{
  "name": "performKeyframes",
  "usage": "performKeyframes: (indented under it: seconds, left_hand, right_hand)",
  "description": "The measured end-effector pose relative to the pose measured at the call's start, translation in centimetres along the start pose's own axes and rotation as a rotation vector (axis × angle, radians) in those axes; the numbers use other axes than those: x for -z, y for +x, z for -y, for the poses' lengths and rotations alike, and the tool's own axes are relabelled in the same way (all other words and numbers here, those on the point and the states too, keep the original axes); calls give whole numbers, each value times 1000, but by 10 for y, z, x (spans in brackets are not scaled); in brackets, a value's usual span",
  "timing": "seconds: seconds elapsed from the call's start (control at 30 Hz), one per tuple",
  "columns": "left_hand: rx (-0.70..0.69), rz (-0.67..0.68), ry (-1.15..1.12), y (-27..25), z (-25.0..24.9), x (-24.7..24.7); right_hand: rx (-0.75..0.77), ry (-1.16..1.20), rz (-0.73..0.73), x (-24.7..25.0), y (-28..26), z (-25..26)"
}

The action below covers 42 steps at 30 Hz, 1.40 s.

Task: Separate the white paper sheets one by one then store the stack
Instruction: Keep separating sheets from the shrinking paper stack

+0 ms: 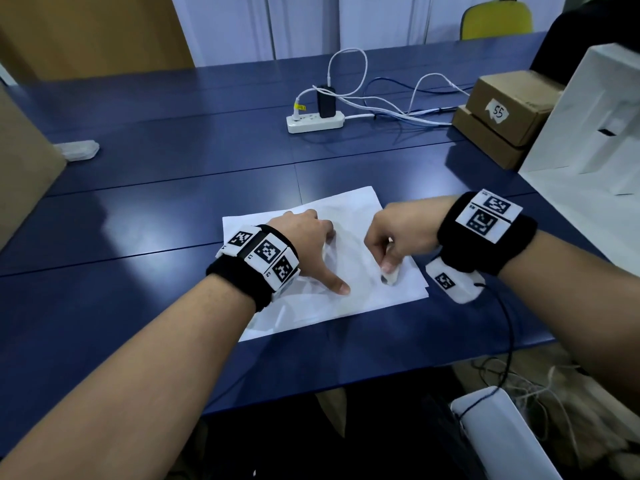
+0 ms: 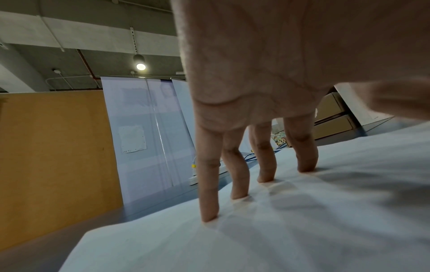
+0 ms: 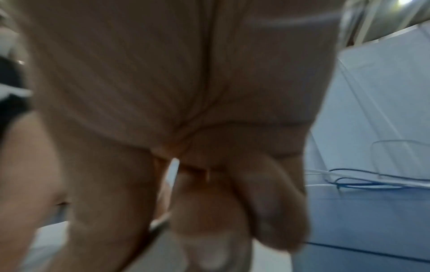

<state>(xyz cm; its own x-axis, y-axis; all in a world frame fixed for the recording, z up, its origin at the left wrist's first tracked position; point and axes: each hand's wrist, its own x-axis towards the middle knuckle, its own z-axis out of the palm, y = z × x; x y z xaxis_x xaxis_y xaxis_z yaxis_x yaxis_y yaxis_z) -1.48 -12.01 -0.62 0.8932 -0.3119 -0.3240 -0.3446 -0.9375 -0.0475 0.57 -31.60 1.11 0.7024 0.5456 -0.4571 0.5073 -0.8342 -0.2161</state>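
Observation:
A small stack of white paper sheets (image 1: 349, 216) lies on the blue table (image 1: 156, 220), slightly fanned and wrinkled. My left hand (image 1: 308, 233) presses down on its left half with straight, spread fingers (image 2: 209, 217), the thumb stretched toward me. The paper (image 2: 302, 230) puckers under those fingertips. My right hand (image 1: 391, 237) is curled over the right half of the stack, and its fingers pinch a small raised white bit (image 1: 390, 274) that looks like a lifted fold of the top sheet. The right wrist view is blurred; it shows the curled right hand (image 3: 209, 211) with a thin sheet edge (image 3: 159, 227) beside the thumb.
A white power strip (image 1: 315, 122) with a black charger and loose white and blue cables (image 1: 398, 109) lies behind the paper. Stacked cardboard boxes (image 1: 502, 112) and a tall white box (image 1: 588, 133) stand at the right. Cardboard (image 1: 24, 161) stands at the left edge.

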Motion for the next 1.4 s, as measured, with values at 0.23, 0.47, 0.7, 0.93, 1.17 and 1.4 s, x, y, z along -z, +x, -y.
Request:
performKeyframes:
  seconds: [0.23,0.47,0.7,0.93,1.17,1.4]
  left_hand:
    - [-2,3,4,0,0,1]
    - [4,11,1,0,-1,1]
    - [7,6,2,0,-1,0]
    - [-2,5,10,0,-1,0]
    - [3,3,-9,1,0,-1]
    - [11,5,-2,1,-1,-1]
  right_hand:
    - [-145,6,-343,2,9,-13]
    - [-77,-28,-170,-1,5,-4]
    - [-36,14,-70,2,-5,-2]
    - [-175,-55,-366,1,12,-11]
    - [-47,4,-62,-8,-4,-1]
    - [-50,34,-92,-5,-7,-10]
